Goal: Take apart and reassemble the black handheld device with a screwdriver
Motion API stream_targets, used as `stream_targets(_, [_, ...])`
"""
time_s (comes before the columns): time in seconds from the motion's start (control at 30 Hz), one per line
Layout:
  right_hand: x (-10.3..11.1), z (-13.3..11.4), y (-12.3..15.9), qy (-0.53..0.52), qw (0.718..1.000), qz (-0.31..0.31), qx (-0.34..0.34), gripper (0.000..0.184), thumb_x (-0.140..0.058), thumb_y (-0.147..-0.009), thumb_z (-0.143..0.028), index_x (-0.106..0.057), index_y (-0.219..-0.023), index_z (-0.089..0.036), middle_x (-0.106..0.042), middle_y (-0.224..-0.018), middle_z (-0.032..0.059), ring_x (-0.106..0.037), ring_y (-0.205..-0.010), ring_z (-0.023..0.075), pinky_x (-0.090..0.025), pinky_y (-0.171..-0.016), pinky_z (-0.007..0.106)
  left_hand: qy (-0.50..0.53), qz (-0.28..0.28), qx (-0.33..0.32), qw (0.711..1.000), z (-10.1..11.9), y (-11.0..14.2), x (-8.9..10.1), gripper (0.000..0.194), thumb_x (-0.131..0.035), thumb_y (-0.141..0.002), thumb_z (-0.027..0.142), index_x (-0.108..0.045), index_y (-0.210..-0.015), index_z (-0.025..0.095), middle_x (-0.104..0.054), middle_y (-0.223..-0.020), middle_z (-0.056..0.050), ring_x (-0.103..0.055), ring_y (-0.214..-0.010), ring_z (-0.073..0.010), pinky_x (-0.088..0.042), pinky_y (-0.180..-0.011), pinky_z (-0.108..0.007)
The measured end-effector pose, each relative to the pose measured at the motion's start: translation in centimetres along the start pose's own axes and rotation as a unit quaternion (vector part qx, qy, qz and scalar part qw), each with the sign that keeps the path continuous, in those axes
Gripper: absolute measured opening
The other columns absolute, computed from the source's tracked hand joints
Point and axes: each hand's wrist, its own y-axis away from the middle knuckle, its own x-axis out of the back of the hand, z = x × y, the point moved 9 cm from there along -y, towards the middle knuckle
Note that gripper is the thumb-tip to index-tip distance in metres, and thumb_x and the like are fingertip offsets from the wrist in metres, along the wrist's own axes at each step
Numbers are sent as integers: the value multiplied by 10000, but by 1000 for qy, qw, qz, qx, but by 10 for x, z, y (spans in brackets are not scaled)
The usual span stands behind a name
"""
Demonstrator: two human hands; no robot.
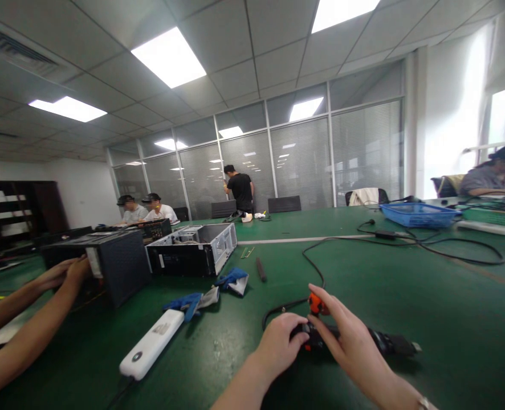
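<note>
Black handheld tool (387, 343) with a pale tip lay to the right of the open computer case (192, 259) and nearer the camera, both hands at it; whether it touched the green surface (201, 353) could not be told. The left hand (276, 341) held the tool's near-left end, thumb and fingers closed around it. The right hand (344, 333) reached over the middle of the tool, its thumb and forefinger parted, with an orange piece (316, 306) between them; whether those fingers gripped it could not be told.

A pair of blue and grey gloves (192, 304) lay just in front of the open computer case. A white oblong bar (152, 344) with a round dark button lay in front of that case too, farther out than the gloves and near them. Right of the case were a narrow dark strip (261, 269) and two thin slips (247, 252).

Just left of the case stood a dark casing (128, 267), with a co-worker's hands (70, 272) at its front. Far to the right of the case and beyond it lay a blue basket (419, 215).
</note>
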Motion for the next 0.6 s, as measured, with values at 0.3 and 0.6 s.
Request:
stream_targets(0.3, [-1, 8, 0, -88, 995, -1, -49, 524, -411, -961, -244, -280, -1468, -216, -643, -1164, 102, -634, -1073, 194, -523, -934, 363, -7, -10, -14, 1000, 0, -2, -2, 259, -621, -867, 213, -657, -1124, 207, -672, -1151, -51, -608, -1052, -214, -445, -978, -326])
stream_targets(0.6, [25, -12, -12, -148, 987, -21, -50, 517, -560, -865, -232, -446, -1368, -202, -663, -912, 36, -621, -770, 153, -536, -757, 294, 15, -16, -31, 999, 4, -4, 0, 257, -552, -899, 196, -652, -1135, 212, -685, -1140, -44, -617, -1060, -201, -448, -986, -332])
